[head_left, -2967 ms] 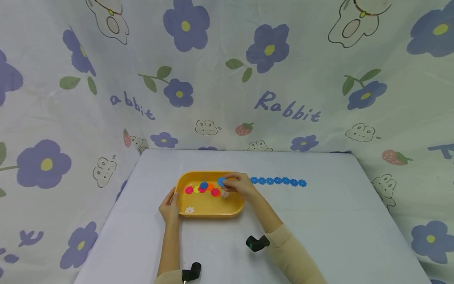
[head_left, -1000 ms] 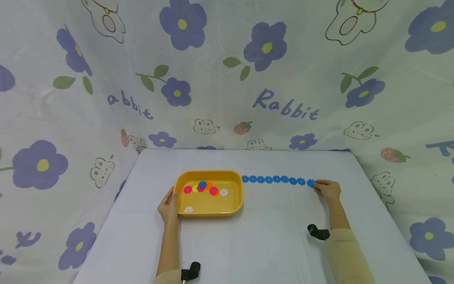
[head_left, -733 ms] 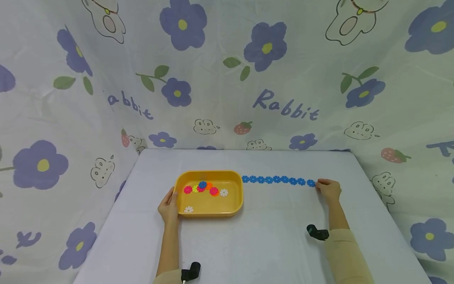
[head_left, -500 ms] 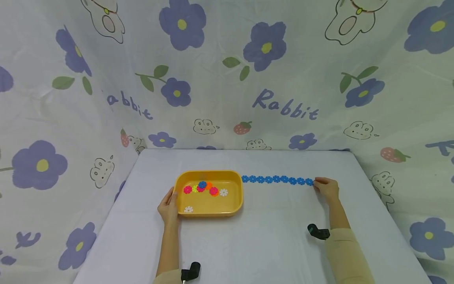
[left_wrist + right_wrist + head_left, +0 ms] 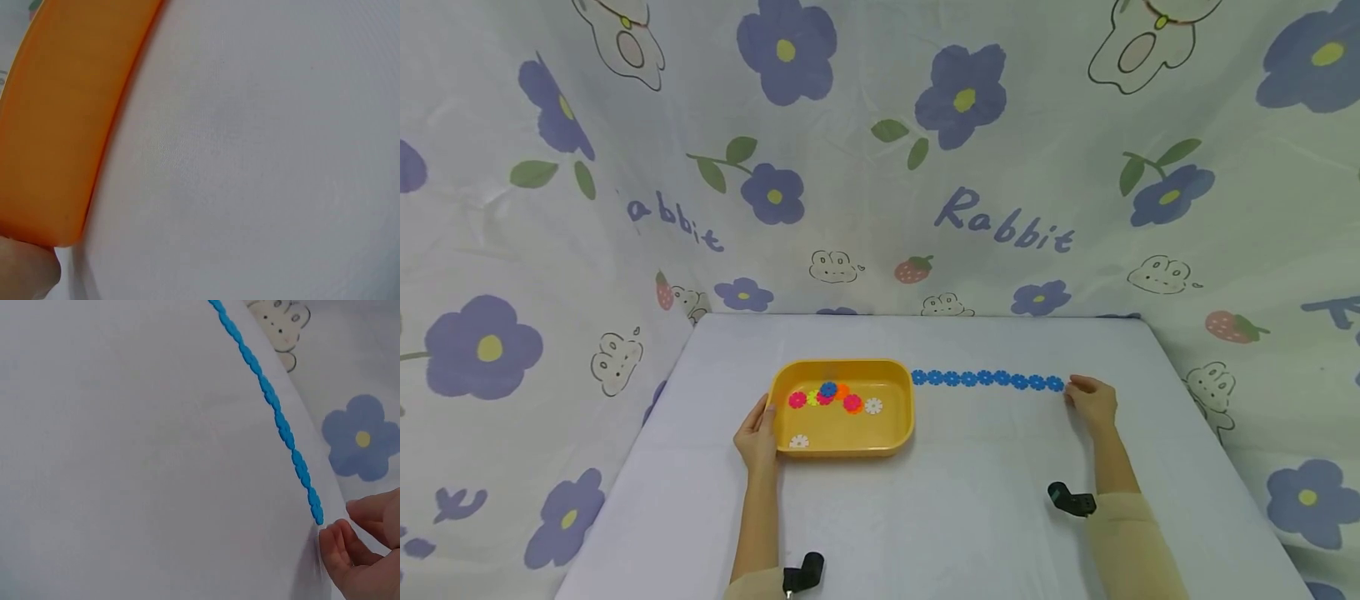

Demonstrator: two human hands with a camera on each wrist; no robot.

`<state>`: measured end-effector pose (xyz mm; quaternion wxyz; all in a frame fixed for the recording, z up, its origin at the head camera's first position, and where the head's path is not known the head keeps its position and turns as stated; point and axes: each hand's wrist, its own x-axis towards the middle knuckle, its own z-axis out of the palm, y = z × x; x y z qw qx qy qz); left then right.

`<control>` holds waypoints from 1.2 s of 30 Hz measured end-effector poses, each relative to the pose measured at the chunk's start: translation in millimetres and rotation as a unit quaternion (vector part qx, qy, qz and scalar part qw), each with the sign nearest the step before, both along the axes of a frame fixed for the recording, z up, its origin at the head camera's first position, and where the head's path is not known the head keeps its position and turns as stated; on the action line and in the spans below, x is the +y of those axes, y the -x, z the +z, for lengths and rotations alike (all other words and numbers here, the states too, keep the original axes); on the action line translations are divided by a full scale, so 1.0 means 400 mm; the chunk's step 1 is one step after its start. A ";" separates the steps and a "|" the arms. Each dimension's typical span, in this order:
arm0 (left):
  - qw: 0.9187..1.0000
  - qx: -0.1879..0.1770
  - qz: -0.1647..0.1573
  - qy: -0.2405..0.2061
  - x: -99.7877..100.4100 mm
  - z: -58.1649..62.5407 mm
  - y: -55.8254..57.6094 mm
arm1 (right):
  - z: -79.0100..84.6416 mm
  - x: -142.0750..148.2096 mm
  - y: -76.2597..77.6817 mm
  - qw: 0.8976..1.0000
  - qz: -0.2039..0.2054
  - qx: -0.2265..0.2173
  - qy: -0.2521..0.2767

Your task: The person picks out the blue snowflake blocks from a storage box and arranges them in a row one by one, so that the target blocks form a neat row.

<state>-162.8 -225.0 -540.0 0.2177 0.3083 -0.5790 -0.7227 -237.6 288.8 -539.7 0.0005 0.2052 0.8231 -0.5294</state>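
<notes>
My left hand (image 5: 756,437) grips the left side of a yellow plastic tray (image 5: 842,451); in the left wrist view, only a bit of that hand (image 5: 25,270) shows at the tray's corner (image 5: 53,181). To the right of the tray runs a line of several blue flower-shaped plastic discs (image 5: 985,378), lying flat edge to edge. My right hand (image 5: 1093,402) is just beyond the last blue disc (image 5: 1055,384). In the right wrist view, the thumb and fingers of the right hand (image 5: 365,550) are apart, with nothing between them, close to the row's end (image 5: 316,512).
Inside the tray lie pink discs (image 5: 797,400), white discs (image 5: 873,406), a blue disc (image 5: 828,389), plus orange and yellow ones partly overlapped. A white cloth (image 5: 970,500) covers the table, and a patterned curtain (image 5: 865,208) hangs behind it.
My right hand has taken a blue disc from the tray to the row's right end, slid it left against its neighbour, and let go. The left hand has stayed on the tray.
</notes>
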 end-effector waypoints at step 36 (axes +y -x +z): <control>1.000 0.005 0.000 0.003 0.001 0.004 -0.002 | 0.131 -0.552 -0.076 0.916 0.277 -0.002 0.289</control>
